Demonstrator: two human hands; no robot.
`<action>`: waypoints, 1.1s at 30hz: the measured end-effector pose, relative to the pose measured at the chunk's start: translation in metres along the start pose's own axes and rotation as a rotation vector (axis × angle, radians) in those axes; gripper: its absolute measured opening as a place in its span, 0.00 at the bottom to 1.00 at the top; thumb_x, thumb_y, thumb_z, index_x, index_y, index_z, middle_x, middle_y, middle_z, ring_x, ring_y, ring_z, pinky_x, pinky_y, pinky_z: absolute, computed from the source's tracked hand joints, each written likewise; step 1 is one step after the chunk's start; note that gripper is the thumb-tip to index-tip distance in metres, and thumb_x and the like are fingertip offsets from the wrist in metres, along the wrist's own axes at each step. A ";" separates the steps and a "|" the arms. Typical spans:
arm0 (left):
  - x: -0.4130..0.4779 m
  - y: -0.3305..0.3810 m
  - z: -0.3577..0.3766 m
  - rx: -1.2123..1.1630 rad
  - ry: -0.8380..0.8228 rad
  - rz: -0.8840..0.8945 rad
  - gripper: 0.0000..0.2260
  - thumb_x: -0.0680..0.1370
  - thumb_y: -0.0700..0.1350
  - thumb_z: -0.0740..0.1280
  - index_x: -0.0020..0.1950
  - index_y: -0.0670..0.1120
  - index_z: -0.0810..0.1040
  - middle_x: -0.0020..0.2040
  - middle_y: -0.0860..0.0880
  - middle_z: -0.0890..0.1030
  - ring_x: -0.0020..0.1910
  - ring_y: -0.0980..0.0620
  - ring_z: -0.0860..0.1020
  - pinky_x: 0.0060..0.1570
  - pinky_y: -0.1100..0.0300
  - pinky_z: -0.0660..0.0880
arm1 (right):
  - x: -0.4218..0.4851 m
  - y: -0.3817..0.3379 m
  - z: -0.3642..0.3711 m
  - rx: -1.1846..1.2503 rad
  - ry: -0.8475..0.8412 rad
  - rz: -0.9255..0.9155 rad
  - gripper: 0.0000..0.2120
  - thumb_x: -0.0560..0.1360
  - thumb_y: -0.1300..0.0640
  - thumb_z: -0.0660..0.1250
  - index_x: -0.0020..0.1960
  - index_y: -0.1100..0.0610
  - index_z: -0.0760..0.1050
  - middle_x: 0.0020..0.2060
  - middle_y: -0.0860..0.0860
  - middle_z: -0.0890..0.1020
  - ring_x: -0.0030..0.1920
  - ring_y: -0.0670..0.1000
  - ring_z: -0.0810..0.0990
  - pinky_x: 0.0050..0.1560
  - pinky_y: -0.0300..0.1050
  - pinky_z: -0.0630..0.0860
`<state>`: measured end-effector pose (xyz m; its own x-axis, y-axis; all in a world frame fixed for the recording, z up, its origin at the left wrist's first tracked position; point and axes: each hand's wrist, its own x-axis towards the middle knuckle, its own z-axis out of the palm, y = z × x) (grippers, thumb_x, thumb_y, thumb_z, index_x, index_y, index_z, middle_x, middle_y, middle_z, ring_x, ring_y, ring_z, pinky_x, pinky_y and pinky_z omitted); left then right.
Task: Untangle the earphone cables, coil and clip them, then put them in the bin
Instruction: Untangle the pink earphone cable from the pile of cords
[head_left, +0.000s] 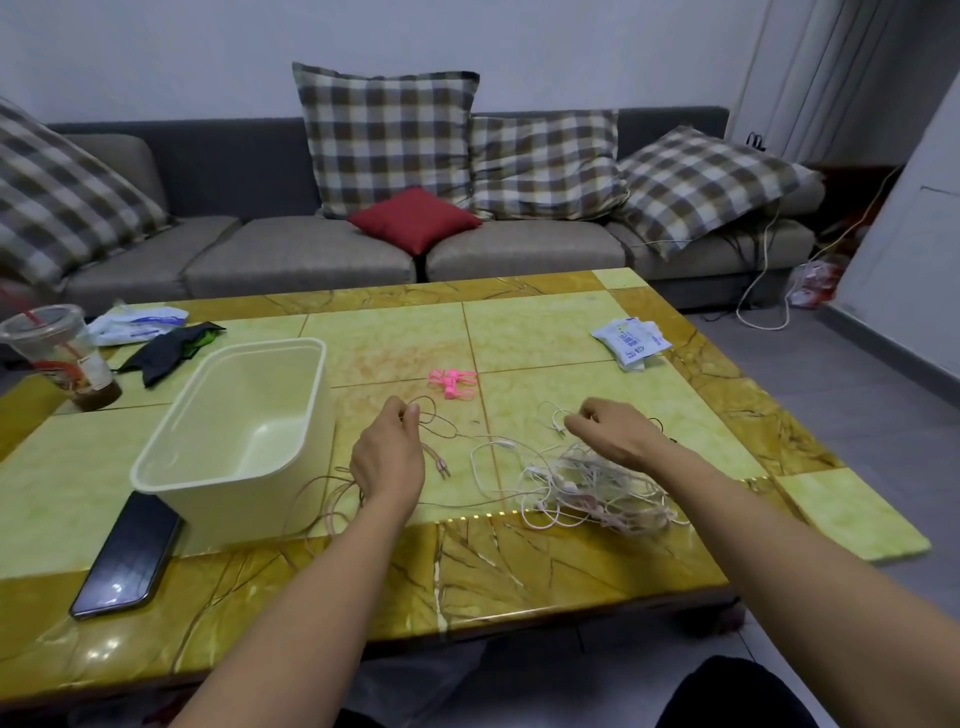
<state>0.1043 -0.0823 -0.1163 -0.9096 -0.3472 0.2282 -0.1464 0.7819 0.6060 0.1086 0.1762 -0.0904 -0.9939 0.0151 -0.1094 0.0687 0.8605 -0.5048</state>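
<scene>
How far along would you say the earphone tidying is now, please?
Early. Nothing looks done: the bin is empty and the pink clips lie unused. In hand: the left hand pinches a brownish cable, the right hand a white cable by the tangle. Left: most untangling, then coiling, clipping and binning.

a home living room: a long grey sofa (311, 249) lines the wall, piled with plaid cushions (387, 137) and a small red cushion (414, 219). in front stands a low coffee table (519, 561) of yellow-green stone tiles, holding a phone (127, 556) and a used plastic drink cup (57, 353).
</scene>
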 end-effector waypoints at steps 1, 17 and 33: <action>0.000 0.000 0.001 -0.012 -0.004 0.007 0.14 0.84 0.53 0.54 0.50 0.46 0.72 0.37 0.46 0.79 0.37 0.43 0.75 0.34 0.55 0.66 | 0.001 -0.009 0.001 0.025 0.063 -0.035 0.17 0.77 0.42 0.60 0.45 0.57 0.73 0.41 0.52 0.78 0.41 0.53 0.74 0.40 0.48 0.68; -0.002 -0.005 0.001 -0.160 -0.064 0.025 0.14 0.83 0.54 0.56 0.46 0.47 0.72 0.36 0.49 0.76 0.37 0.45 0.74 0.32 0.56 0.63 | -0.001 -0.071 0.081 0.306 -0.044 -0.198 0.19 0.74 0.43 0.71 0.40 0.59 0.82 0.36 0.55 0.84 0.35 0.49 0.79 0.42 0.48 0.77; 0.000 -0.020 -0.008 -0.015 0.023 -0.211 0.13 0.84 0.52 0.55 0.49 0.45 0.74 0.44 0.44 0.79 0.40 0.44 0.72 0.39 0.55 0.67 | -0.008 -0.076 0.031 1.252 0.107 -0.113 0.19 0.77 0.64 0.57 0.27 0.56 0.69 0.22 0.47 0.63 0.24 0.46 0.59 0.25 0.37 0.57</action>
<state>0.1105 -0.1021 -0.1221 -0.8505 -0.5138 0.1124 -0.3262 0.6829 0.6536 0.1140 0.0953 -0.0778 -0.9976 0.0641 0.0277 -0.0406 -0.2107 -0.9767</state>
